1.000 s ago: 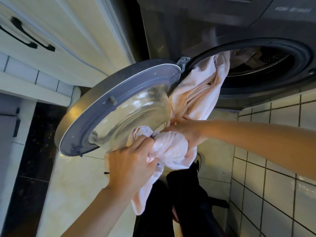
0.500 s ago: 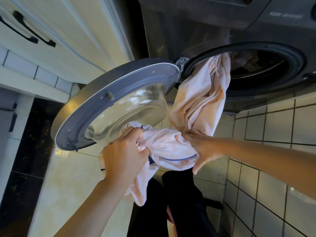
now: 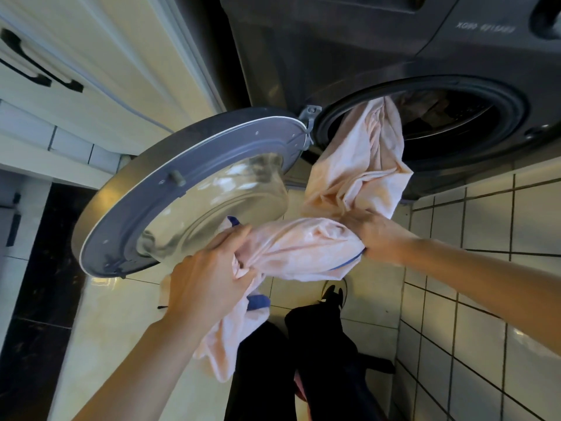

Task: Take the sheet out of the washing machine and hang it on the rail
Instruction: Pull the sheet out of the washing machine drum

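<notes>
A pale pink sheet [image 3: 361, 165] with a blue trim runs out of the round drum opening of the dark grey washing machine [image 3: 349, 50] and hangs down in front of it. My left hand [image 3: 209, 278] grips a bunched part of the sheet below the open door. My right hand [image 3: 370, 235] grips the sheet further right, just under the drum opening. Between the two hands the cloth is pulled into a thick roll. A loose end hangs below my left hand. More cloth lies inside the drum. The rail is not in view.
The machine's round door [image 3: 188, 189] with its glass bowl stands wide open to the left, close to my left hand. Cream cabinets [image 3: 91, 56] with black handles are at the left. A white tiled wall [image 3: 485, 268] rises at the right. My dark-trousered legs [image 3: 303, 360] stand on the glossy floor.
Both hands have drawn more sheet out of the drum. My right hand has moved right and down, apart from my left, stretching the cloth between them.
</notes>
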Motion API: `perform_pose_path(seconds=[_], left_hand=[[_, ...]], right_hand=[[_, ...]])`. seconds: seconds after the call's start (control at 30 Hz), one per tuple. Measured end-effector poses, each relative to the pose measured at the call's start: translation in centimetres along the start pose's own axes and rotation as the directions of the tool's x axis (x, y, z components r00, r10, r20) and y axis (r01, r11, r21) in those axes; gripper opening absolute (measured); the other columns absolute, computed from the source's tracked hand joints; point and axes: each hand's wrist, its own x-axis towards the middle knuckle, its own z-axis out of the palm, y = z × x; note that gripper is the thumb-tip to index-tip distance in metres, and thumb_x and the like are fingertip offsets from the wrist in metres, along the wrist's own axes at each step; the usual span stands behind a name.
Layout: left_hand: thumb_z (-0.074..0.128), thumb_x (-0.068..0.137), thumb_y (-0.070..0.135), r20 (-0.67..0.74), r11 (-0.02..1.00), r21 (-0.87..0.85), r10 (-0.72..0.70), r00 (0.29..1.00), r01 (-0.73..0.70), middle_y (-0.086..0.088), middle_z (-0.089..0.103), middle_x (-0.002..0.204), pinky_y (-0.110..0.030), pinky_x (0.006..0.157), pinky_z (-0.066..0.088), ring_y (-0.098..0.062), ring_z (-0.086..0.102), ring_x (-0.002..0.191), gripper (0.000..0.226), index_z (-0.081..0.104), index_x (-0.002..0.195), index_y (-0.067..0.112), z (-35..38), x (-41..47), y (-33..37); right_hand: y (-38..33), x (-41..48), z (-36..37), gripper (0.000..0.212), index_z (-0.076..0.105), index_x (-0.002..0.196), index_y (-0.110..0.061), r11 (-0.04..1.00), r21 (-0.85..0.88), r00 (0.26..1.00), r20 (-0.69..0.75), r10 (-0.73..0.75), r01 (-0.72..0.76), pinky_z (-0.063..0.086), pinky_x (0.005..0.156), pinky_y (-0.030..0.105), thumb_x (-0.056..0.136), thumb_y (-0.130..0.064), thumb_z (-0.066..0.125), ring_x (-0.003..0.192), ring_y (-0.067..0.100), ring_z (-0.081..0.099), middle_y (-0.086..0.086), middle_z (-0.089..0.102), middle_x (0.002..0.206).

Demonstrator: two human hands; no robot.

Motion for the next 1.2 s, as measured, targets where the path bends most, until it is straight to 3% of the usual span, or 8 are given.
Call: perform_pose_path(seconds=[0.1, 0.33, 0.47, 0.57, 0.7, 0.9, 1.03, 1.2], left_hand=[[0.067, 0.075, 0.046, 0.04, 0.993, 0.121, 0.013, 0.999, -0.018, 0.027, 0.049, 0.135, -0.028, 0.058, 0.047, -0.024, 0.067, 0.084, 0.075, 0.031, 0.141, 0.045, 0.6, 0.1, 0.0], [0.068, 0.065, 0.032, 0.024, 0.965, 0.217, 0.147, 0.989, -0.149, 0.018, 0.06, 0.126, -0.024, 0.037, 0.035, -0.024, 0.053, 0.037, 0.085, 0.03, 0.141, 0.038, 2.7, 0.6, 1.9], [0.062, 0.076, 0.051, 0.091, 0.966, 0.186, 0.164, 0.982, -0.179, 0.014, 0.007, 0.16, -0.027, 0.047, 0.041, -0.026, 0.058, 0.051, 0.11, -0.026, 0.141, 0.048, 3.9, 1.0, 3.8], [0.066, 0.073, 0.047, 0.106, 0.965, 0.173, 0.179, 0.978, -0.196, 0.01, -0.012, 0.16, -0.025, 0.046, 0.038, -0.026, 0.05, 0.047, 0.118, -0.032, 0.139, 0.044, 4.5, 1.4, 5.5], [0.07, 0.069, 0.058, 0.097, 0.982, 0.077, 0.166, 0.981, -0.173, 0.01, -0.013, 0.16, -0.03, 0.051, 0.05, -0.025, 0.064, 0.062, 0.127, -0.034, 0.14, 0.039, 3.6, 2.2, 6.8], [0.071, 0.062, 0.066, -0.025, 0.968, 0.039, 0.248, 0.968, -0.247, 0.007, 0.02, 0.159, -0.028, 0.048, 0.048, -0.02, 0.066, 0.061, 0.128, -0.014, 0.15, 0.031, 2.3, 2.8, 8.4], [0.067, 0.066, 0.063, -0.013, 0.972, 0.044, 0.232, 0.973, -0.232, 0.005, 0.064, 0.119, -0.03, 0.049, 0.047, -0.023, 0.066, 0.064, 0.115, -0.008, 0.149, 0.037, 1.7, 3.5, 8.6], [0.063, 0.072, 0.055, -0.003, 0.969, 0.127, 0.215, 0.977, -0.213, 0.006, 0.064, 0.099, -0.028, 0.051, 0.032, -0.029, 0.062, 0.069, 0.048, 0.047, 0.111, 0.032, 0.8, 4.0, 9.1]], right_hand=[[1.7, -0.9, -1.1, 0.07, 0.046, 0.133, -0.009, 0.955, -0.252, 0.983, 0.052, 0.175, -0.157, 0.042, 0.096, 0.042, 0.07, -0.025, 0.073, 0.113, 0.03, 0.055, 0.009, 0.059, 0.121], [0.2, -0.7, -1.8, 0.058, 0.067, 0.091, -0.003, 0.878, -0.422, 0.974, -0.125, 0.19, -0.225, 0.052, 0.059, 0.042, 0.037, -0.012, 0.086, 0.06, 0.037, 0.063, 0.017, 0.066, 0.072], [-2.8, 0.6, -2.4, 0.05, 0.063, 0.104, -0.006, 0.891, -0.41, 0.979, -0.143, 0.147, -0.194, 0.05, 0.067, 0.043, 0.056, -0.013, 0.076, 0.074, 0.039, 0.064, 0.017, 0.068, 0.086], [-5.0, 1.4, -3.2, 0.036, 0.061, 0.096, -0.002, 0.896, -0.385, 0.966, -0.215, 0.146, -0.221, 0.05, 0.065, 0.039, 0.06, -0.008, 0.063, 0.068, 0.035, 0.064, 0.014, 0.066, 0.073], [-6.1, 1.1, -4.2, 0.057, 0.043, 0.124, 0.0, 0.956, -0.175, 0.96, -0.197, 0.2, -0.236, 0.04, 0.097, 0.041, 0.071, -0.009, 0.062, 0.11, 0.035, 0.055, 0.014, 0.059, 0.116], [-7.5, -0.8, -5.7, 0.057, 0.05, 0.106, 0.006, 0.994, 0.043, 0.935, -0.336, 0.108, -0.1, 0.049, 0.065, 0.032, 0.05, 0.005, 0.061, 0.077, 0.029, 0.055, 0.012, 0.059, 0.086], [-8.4, -2.0, -6.9, 0.053, 0.038, 0.088, -0.007, 0.989, 0.14, 0.877, -0.471, 0.099, -0.036, 0.014, 0.059, 0.005, 0.046, 0.01, 0.065, 0.063, 0.016, 0.031, 0.0, 0.041, 0.07], [-7.7, -2.3, -7.0, 0.064, 0.044, 0.082, -0.004, 0.999, -0.003, 0.878, -0.476, 0.043, -0.05, 0.019, 0.055, 0.012, 0.04, -0.019, 0.089, 0.059, 0.019, 0.045, 0.002, 0.051, 0.065]])
